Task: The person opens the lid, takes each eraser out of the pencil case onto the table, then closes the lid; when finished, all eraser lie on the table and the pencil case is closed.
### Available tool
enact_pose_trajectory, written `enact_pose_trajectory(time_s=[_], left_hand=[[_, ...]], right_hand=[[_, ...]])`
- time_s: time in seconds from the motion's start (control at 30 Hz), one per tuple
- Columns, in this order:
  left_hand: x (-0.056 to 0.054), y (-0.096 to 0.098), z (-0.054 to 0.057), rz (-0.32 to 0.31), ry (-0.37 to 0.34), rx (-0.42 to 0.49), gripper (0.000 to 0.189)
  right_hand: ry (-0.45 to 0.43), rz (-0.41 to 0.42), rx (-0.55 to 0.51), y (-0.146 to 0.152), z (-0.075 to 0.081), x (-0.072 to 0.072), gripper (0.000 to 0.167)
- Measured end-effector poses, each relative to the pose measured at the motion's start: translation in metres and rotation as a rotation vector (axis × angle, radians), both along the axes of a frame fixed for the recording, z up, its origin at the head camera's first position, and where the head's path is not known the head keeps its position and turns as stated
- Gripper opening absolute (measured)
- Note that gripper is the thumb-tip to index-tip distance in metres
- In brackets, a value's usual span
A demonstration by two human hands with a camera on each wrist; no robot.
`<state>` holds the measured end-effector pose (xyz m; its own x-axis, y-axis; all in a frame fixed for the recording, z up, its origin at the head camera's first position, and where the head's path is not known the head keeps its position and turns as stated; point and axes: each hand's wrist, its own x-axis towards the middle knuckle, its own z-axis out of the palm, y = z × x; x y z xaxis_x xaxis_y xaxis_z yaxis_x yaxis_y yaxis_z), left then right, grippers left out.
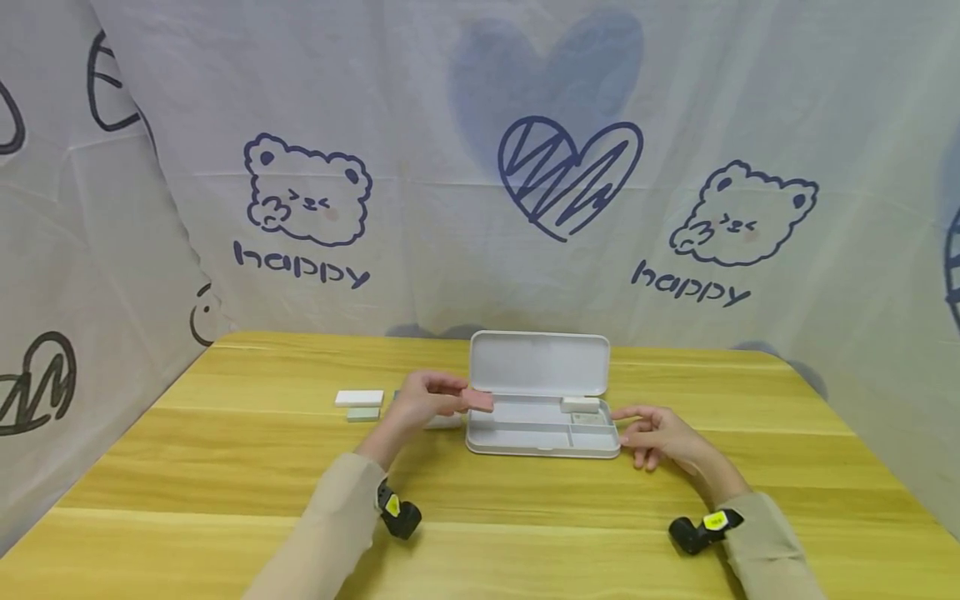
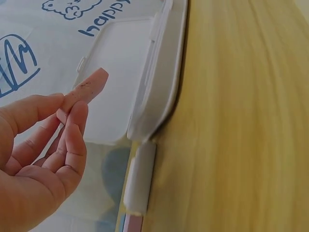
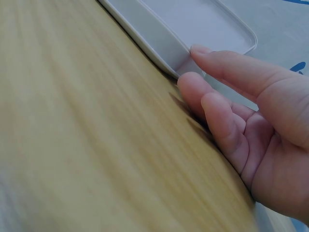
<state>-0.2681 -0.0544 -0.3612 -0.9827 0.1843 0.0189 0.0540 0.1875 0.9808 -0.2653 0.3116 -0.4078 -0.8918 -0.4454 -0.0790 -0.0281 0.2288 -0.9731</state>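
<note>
My left hand pinches a pink eraser between thumb and fingers, over the left end of a white pencil case. Dark smudges mark the eraser's side in the left wrist view. The case lies with its lid raised at the back. In its back right corner sit a white eraser and a flatter pale block. My right hand is at the case's right end, its fingertips against the wall and rim, the other fingers loosely bent.
Left of the case lie a white block and a pale green block. Another white block lies beside the case, partly hidden by my left hand. A printed cloth hangs behind the wooden table.
</note>
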Motion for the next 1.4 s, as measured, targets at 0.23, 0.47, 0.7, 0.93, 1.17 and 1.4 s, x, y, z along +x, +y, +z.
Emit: enact_pose_trajectory(time_s=[0.23, 0.47, 0.7, 0.93, 1.17, 1.4], left_hand=[[0.006, -0.017, -0.005, -0.009, -0.068, 0.067, 0.033], [0.012, -0.029, -0.007, 0.004, -0.076, 0.061, 0.03], [0.013, -0.035, -0.012, -0.021, -0.086, -0.023, 0.027], [0.014, -0.039, -0.017, -0.03, -0.067, -0.078, 0.026], [0.013, -0.043, -0.021, -0.015, -0.054, -0.089, 0.027], [0.012, -0.044, -0.021, -0.022, -0.091, -0.099, 0.024]], right_hand=[[0.008, 0.0, 0.0, 0.002, -0.003, -0.001, 0.05], [0.014, -0.003, 0.008, 0.002, -0.002, -0.001, 0.05], [0.013, -0.007, 0.014, 0.002, -0.002, 0.0, 0.05], [0.008, -0.005, 0.007, 0.002, -0.003, -0.001, 0.05], [0.01, -0.003, 0.008, 0.001, -0.002, -0.001, 0.05], [0.008, -0.006, 0.009, 0.001, -0.002, -0.001, 0.05]])
